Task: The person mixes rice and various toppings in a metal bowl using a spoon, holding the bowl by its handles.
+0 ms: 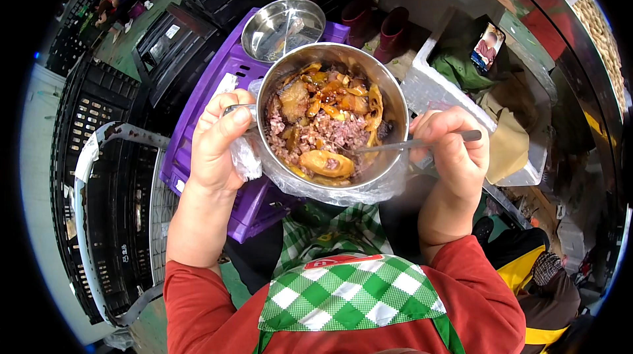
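A round stainless steel pot point(333, 47) of purplish rice point(321, 129), sauced vegetable pieces and lotus root slices point(326, 163) is held up over the lap. My left hand point(220, 141) grips its metal handle point(241, 108). Between the fingers and thumb of my right hand point(452, 144) is the handle of a metal utensil point(395, 146); its lower end lies in the food, so its kind cannot be told. Clear plastic film point(316, 195) hangs beneath the pot. Behind the pot, a shallow steel dish point(284, 27) rests on a purple plastic crate point(198, 116).
At right, a white foam box point(447, 92) holds green cloth and a smartphone point(488, 48). Dark red boots point(393, 32) stand beyond the crate. Black plastic crates point(94, 121) and a white metal frame point(81, 191) line the left. Other people appear at upper left and lower right.
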Motion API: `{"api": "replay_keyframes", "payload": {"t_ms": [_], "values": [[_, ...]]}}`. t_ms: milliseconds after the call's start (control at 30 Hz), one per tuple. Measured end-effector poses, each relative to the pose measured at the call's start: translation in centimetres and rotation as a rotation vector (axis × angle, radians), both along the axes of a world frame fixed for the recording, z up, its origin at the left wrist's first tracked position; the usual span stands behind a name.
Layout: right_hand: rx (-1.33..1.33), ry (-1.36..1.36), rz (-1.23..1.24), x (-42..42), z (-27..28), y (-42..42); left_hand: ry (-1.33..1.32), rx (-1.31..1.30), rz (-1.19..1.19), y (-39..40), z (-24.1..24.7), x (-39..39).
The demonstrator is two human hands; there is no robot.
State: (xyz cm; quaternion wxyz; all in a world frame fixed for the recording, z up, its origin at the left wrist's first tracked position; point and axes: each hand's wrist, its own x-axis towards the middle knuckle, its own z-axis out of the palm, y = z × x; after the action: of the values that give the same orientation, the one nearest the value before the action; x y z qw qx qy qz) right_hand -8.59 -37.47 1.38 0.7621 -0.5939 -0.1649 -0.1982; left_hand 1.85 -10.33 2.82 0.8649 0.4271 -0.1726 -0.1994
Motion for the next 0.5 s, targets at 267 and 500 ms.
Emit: {"api": "replay_keyframes", "payload": {"t_ms": [267, 500], "values": [[0.186, -0.162, 0.065, 0.7, 0.1, -1.3, 0.090, -0.085, -0.138, -0.8, 0.0, -1.1], [0.293, -0.175, 0.070, 0.4, 0.7, -2.0, 0.126, -0.103, -0.195, -1.0, 0.3, -2.2]]}}
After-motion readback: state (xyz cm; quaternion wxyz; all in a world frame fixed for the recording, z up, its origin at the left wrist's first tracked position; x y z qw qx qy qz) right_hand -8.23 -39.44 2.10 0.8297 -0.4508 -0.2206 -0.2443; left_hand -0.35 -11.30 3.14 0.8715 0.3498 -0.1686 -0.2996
